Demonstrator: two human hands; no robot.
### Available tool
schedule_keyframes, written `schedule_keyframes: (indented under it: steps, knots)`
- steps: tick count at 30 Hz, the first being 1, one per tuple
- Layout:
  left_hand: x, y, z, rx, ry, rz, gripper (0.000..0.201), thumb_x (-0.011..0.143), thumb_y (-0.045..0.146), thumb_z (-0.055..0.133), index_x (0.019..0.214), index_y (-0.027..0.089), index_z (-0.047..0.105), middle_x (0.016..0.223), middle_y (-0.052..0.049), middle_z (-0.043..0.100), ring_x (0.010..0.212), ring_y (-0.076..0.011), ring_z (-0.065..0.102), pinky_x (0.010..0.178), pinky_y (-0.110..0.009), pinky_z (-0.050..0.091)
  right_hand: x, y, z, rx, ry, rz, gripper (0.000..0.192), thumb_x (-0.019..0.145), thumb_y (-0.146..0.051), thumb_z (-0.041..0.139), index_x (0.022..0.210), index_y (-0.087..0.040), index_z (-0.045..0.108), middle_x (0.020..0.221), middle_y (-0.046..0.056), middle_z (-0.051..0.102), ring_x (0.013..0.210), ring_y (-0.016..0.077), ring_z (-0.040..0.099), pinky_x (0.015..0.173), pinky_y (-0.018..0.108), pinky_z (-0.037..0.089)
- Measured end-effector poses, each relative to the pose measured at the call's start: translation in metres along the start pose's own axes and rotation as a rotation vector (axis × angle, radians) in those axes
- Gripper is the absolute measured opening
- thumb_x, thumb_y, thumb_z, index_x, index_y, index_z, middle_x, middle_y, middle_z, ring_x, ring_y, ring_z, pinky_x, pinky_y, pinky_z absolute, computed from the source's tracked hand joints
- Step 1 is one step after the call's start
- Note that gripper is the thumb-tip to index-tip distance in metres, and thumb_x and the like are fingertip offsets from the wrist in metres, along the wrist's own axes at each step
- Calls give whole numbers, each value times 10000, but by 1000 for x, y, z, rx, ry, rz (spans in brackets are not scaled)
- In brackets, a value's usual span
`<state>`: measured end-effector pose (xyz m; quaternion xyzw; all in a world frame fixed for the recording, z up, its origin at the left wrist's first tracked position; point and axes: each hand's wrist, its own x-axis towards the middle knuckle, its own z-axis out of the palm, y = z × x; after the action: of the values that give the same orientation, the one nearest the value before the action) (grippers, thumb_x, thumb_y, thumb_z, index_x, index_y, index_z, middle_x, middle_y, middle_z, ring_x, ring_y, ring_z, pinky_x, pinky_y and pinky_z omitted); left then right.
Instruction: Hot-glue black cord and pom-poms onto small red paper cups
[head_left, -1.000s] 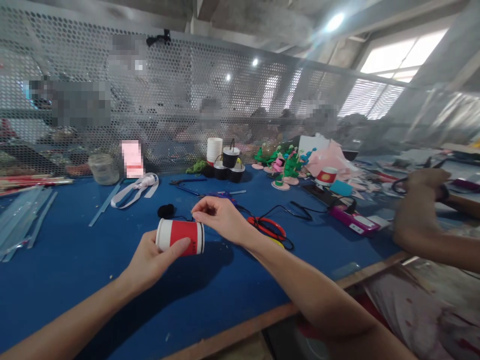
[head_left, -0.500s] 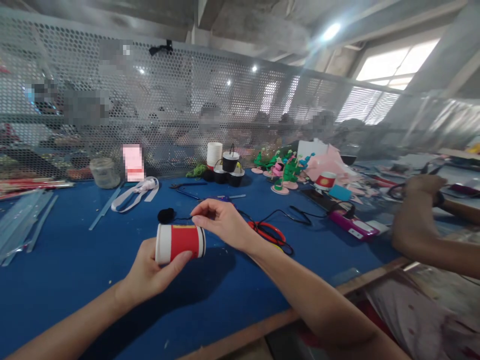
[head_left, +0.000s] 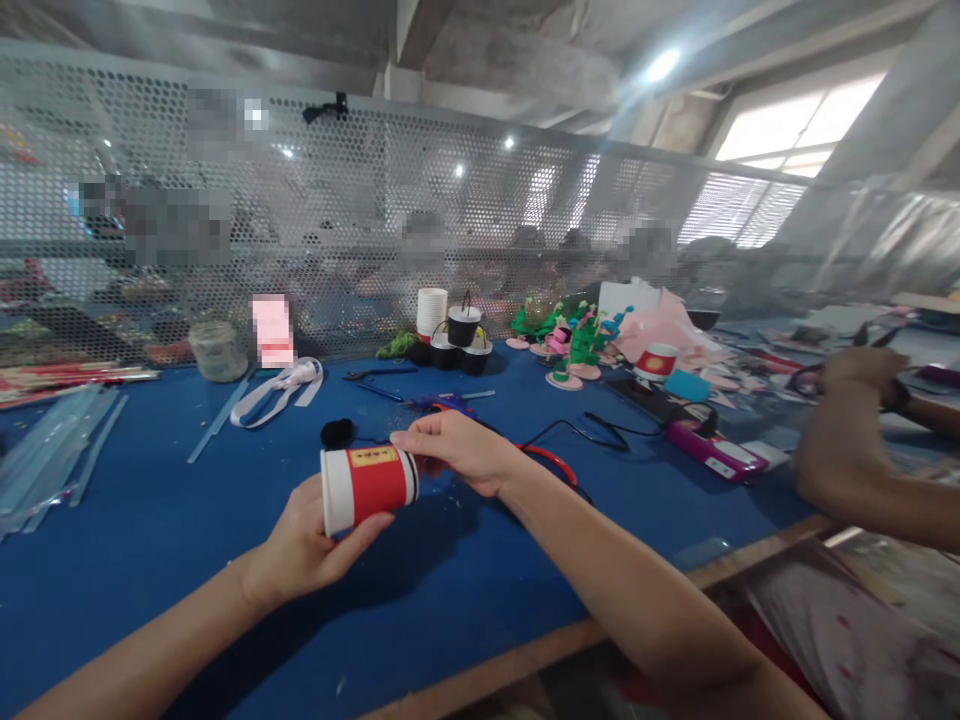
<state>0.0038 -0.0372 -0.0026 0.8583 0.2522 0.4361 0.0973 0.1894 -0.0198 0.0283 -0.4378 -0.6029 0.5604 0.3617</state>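
Left hand (head_left: 304, 545) gripped a red-and-white paper cup (head_left: 367, 487) sideways above the blue table (head_left: 150, 520). Right hand (head_left: 461, 450), fingers pinched closed at cup's end; held item too small to tell.

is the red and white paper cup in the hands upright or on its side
On its side. The red and white paper cup lies horizontal in the left hand, white base end pointing left, the right hand at its other end.

We see a bright, slightly hazy workshop.
Glare pours from the window (head_left: 795, 125) and ceiling lamp (head_left: 664, 63); edges bend, far background blurs.
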Motion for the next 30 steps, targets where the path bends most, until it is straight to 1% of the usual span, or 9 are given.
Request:
schedule_keyframes:
  steps: [2,4,6,8,11,14,18,23,30]
  knots:
    - [1,-4,1,-34,-22,-59,183,637,189,639,808,189,707,791,-85,718,743,-221,649,724,-307,492,4,3,0,107,20,36,372,534,-468,687,530,-151,494,480,-50,474,457,61,389,458,212,260]
    - [4,-5,2,-113,-23,-183,189,628,209,654,807,190,708,823,-83,715,766,-226,642,741,-318,486,7,6,2,150,82,2,360,525,-445,695,524,-149,491,479,-54,469,464,56,384,475,210,273]
    - [8,-5,3,-261,-17,-402,221,622,248,673,832,185,702,825,-78,712,739,-219,635,717,-320,489,8,8,3,109,160,-78,324,561,-415,678,525,-146,500,481,-59,461,475,54,376,490,211,283]
    - [12,-3,4,-488,56,-677,292,622,312,681,869,156,685,789,-78,710,690,-205,630,657,-305,495,8,9,4,2,214,-152,282,607,-378,653,533,-146,510,496,-59,462,488,57,378,500,213,292]
    - [16,-2,5,-809,155,-891,319,600,340,703,829,120,675,783,-82,706,659,-167,620,632,-260,485,6,11,7,-196,215,-213,246,663,-333,617,541,-150,506,513,-53,466,500,67,400,510,217,313]
    - [16,-1,7,-860,211,-939,283,573,302,732,768,107,670,712,-65,695,618,-135,600,600,-225,467,6,13,7,-357,234,-262,211,690,-314,604,591,-149,517,565,-29,511,544,86,451,545,225,352]
    - [16,2,7,-806,255,-909,284,560,289,738,774,115,667,697,-42,686,612,-130,590,603,-232,465,6,14,4,-446,337,-400,181,740,-307,567,822,-146,556,841,48,598,763,134,539,670,256,414]
    - [16,6,7,-766,205,-921,268,567,298,729,757,122,659,677,-28,680,603,-130,589,612,-238,471,5,15,7,-544,205,-546,278,873,-308,360,865,-166,599,961,78,608,952,161,529,875,327,386]
    - [17,6,11,-778,234,-959,263,590,337,716,702,110,644,593,-7,645,537,-97,550,528,-193,426,-5,16,22,-495,71,-650,389,903,-359,265,989,-163,591,1121,98,560,1084,149,468,968,328,332]
